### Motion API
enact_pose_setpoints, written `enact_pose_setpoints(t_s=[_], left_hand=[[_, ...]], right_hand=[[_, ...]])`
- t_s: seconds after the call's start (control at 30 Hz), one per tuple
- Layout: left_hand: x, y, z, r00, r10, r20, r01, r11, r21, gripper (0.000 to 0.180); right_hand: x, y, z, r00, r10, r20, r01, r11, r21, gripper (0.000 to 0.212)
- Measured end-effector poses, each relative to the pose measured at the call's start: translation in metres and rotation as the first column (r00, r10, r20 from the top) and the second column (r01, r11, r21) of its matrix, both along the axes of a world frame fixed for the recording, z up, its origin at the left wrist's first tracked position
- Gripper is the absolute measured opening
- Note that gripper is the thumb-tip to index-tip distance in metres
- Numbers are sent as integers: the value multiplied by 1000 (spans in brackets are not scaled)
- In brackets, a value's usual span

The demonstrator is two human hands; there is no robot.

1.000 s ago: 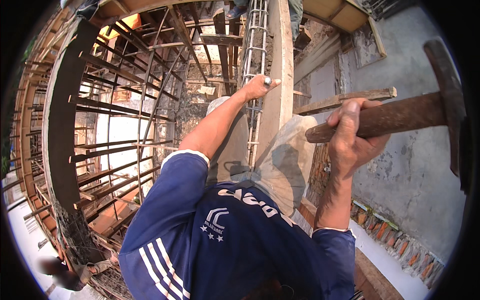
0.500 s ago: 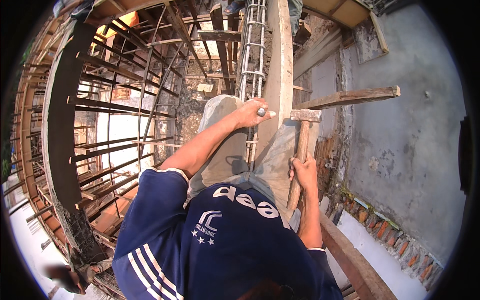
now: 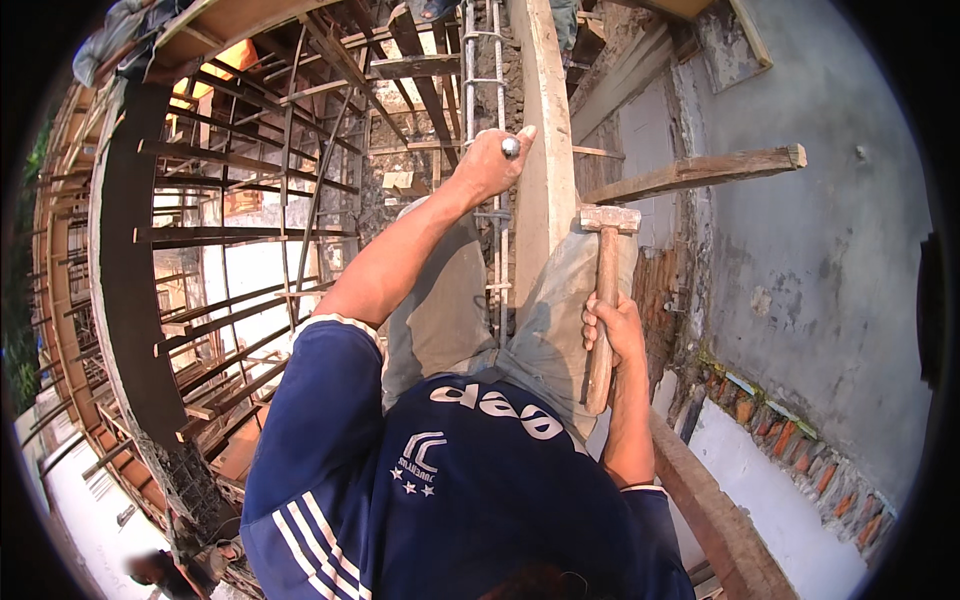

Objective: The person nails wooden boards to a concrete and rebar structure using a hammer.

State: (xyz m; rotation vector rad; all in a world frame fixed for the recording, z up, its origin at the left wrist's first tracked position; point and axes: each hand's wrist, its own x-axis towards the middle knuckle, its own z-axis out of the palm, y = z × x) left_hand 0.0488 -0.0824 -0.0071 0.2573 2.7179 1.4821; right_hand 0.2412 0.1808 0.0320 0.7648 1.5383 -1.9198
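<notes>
My left hand is closed round a metal rod whose shiny round end points up at me; its lower part is hidden beneath the fist. The thumb lies against the upright wooden board, and steel rebar tied with stirrups runs along the board's left side under the hand. My right hand grips the wooden handle of a sledgehammer about midway. Its blocky, dusty head is raised at the far end of the handle, above my right trouser leg and apart from the rod.
A timber juts out to the right of the board. Beyond it stands a grey plastered wall with exposed bricks low down. On the left are a dark beam form and many wooden props. Another person's foot shows at the top.
My left hand has moved farther away along the board with the rod. The hammer stays in my right hand, its handle turned slightly more upright. The whole view has shifted a little.
</notes>
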Motion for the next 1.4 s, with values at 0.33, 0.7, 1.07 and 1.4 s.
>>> enact_pose_setpoints(t_s=[0.33,0.7,1.07,1.4], left_hand=[[-7,-32,15,987,156,21,-149,882,447,56],[36,-25,-30,982,150,-111,-102,931,351,51],[9,-9,-8,1000,-2,20,-9,845,534,37],[-15,-15,2,972,-163,-167,212,919,334,47]], right_hand=[[-3,-1,-4,999,36,-9,-36,999,-21,13],[1,2,-4,999,47,-10,-48,998,-47,11],[20,-16,20,965,102,-242,-61,984,169,17],[23,-36,89,785,136,-605,-33,984,178,21]])
